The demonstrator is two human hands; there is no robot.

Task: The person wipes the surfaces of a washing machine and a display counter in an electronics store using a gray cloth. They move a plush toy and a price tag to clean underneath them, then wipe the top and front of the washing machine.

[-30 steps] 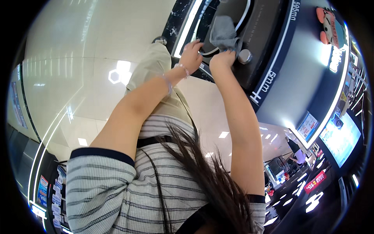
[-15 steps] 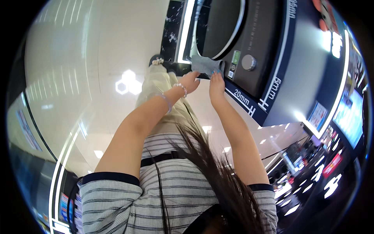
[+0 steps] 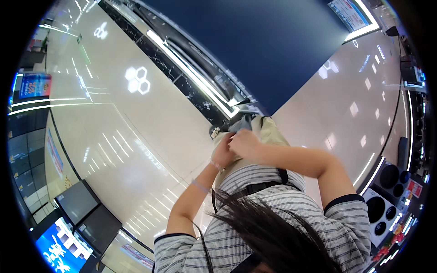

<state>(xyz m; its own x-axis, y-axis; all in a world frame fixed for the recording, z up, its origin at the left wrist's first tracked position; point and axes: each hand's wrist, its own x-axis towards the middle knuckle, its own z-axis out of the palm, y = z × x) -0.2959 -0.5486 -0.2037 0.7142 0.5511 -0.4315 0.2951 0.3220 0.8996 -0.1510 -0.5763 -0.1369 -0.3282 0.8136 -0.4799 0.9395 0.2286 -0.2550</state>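
Note:
Both hands are together in front of my waist. A grey cloth (image 3: 244, 123), bunched up, comes out beyond the fingers. My right hand (image 3: 246, 143) is closed on it, knuckles upward. Close against it, my left hand (image 3: 224, 150) has its fingers curled in at the cloth's near end. The hands partly hide the cloth, and motion blurs them a little. Just past the cloth stands a large navy appliance that looks like a washing machine (image 3: 282, 50), its dark front seen at a steep slant.
A lit strip and a black marbled plinth (image 3: 175, 75) run along the appliance's base. Glossy pale floor (image 3: 114, 150) spreads to the left and right. Dark cabinets with a bright screen (image 3: 66, 245) stand at the lower left, and other appliances (image 3: 378, 214) at the far right.
My view and body have turned, so the appliance's front is now slanted and its side faces me. My hands have come together and drawn in towards my waist with the cloth.

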